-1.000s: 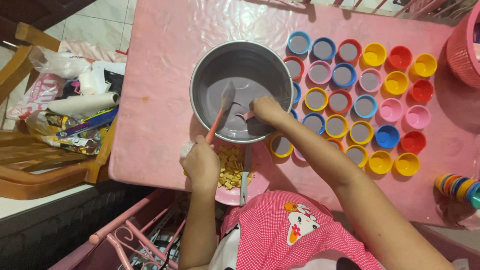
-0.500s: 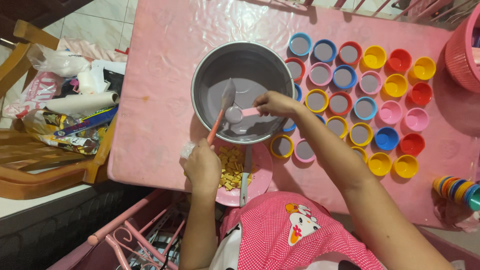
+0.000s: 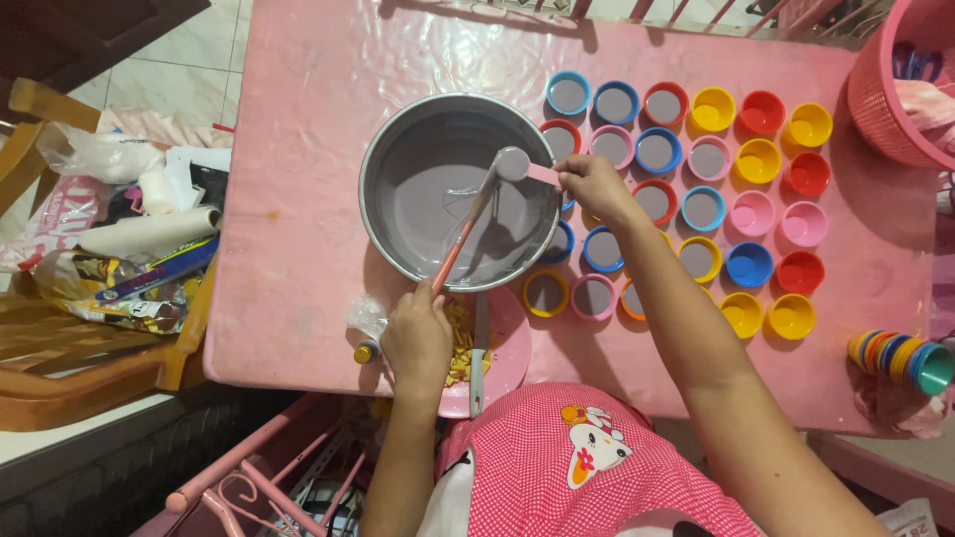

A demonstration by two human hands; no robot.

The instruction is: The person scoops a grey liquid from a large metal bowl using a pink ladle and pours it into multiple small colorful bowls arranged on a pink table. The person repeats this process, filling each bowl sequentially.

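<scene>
Head view, right hand point(image 3: 589, 185) lifting scoop point(image 3: 513, 164), apparently full

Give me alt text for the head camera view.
Right hand holds a small pink scoop of purple batter over a metal bowl; left hand holds a pink spatula in the batter. Small coloured cups, some filled, cover the pink table.

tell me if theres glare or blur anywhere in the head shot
Head view: soft glare streaks on the wrinkled plastic sheet over the pink table, strongest along the far edge; a faint sheen on the grey batter in the metal bowl. Focus is sharp on the right hand, the pink scoop and the coloured cups. The left hand casts only a soft shadow, so light looks diffuse.
</scene>
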